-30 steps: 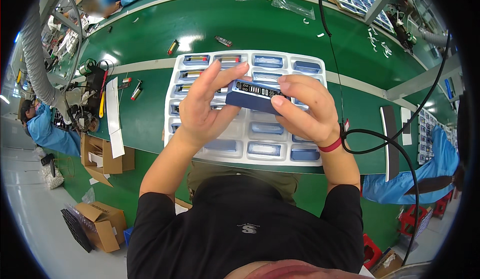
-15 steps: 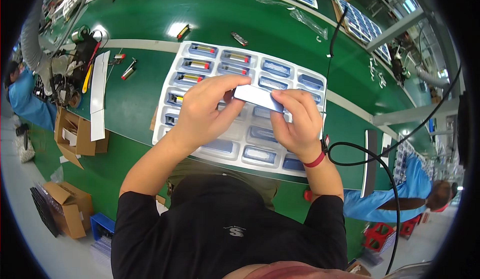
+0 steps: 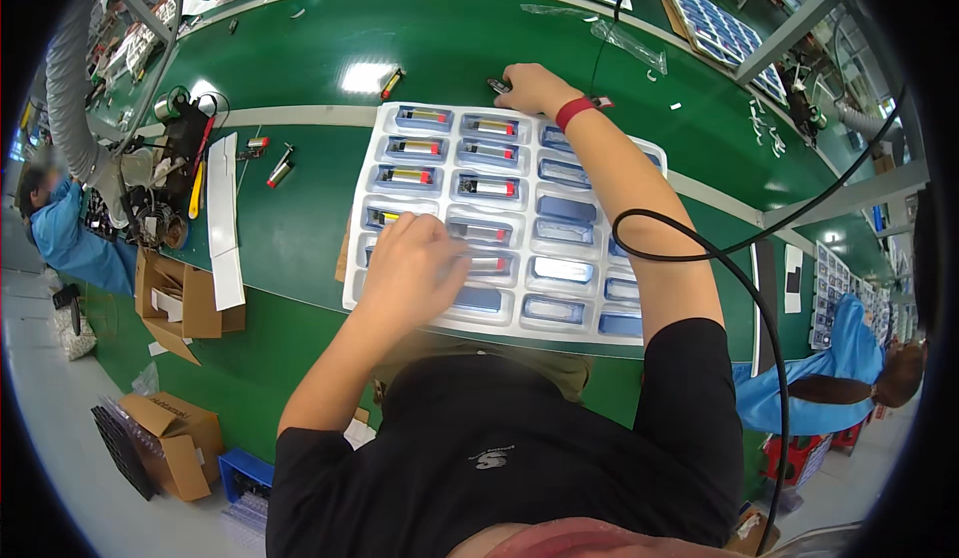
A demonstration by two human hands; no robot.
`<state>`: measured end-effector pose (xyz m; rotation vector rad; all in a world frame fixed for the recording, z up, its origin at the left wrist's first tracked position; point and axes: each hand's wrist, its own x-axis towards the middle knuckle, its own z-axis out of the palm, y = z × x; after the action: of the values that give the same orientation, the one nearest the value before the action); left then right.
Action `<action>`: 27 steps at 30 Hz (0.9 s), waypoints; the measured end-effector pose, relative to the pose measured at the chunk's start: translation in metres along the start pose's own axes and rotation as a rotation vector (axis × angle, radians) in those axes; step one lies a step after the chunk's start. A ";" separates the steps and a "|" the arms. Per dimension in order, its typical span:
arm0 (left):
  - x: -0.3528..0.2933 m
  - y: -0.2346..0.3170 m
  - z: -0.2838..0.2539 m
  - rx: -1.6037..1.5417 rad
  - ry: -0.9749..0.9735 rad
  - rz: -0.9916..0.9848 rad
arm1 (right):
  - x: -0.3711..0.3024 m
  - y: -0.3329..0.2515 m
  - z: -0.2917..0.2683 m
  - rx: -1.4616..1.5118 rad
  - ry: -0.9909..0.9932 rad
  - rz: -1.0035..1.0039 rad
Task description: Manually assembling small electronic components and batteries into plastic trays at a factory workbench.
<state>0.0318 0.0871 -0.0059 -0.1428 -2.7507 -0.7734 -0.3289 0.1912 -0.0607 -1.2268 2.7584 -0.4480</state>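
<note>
White blister tray [image 3: 639, 330] under left hand [image 3: 415, 268]: palm down, fingers spread flat on its near cells, gripping nothing. Right hand [image 3: 534, 86] stretched past tray's far edge, fingertips pinched on small dark part [image 3: 496, 85] lying on green conveyor belt [image 3: 300, 208]; loose lighters [image 3: 280, 166] lie left of tray

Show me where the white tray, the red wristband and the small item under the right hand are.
white tray [image 3: 639, 323], head view, bare lower rim.
red wristband [image 3: 573, 111], head view, band middle.
small item [image 3: 496, 85], head view, dark end.
</note>
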 end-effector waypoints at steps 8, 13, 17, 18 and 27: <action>0.013 -0.010 -0.020 -0.420 0.258 -0.033 | -0.046 -0.035 -0.044 0.180 0.245 -0.315; 0.059 -0.002 -0.035 -0.379 0.297 0.060 | -0.167 -0.106 -0.093 0.473 0.239 -0.556; 0.061 0.009 -0.026 -0.386 0.181 0.229 | -0.217 -0.113 -0.102 0.558 0.344 -0.452; 0.062 0.018 -0.025 -0.373 0.212 0.214 | -0.222 -0.110 -0.103 0.561 0.381 -0.419; 0.072 0.033 -0.017 -0.318 0.136 0.253 | -0.236 -0.082 -0.096 0.332 0.567 -0.573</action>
<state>-0.0274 0.1072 0.0456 -0.4735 -2.4043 -1.0957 -0.1306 0.3357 0.0464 -2.0262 2.4849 -1.4314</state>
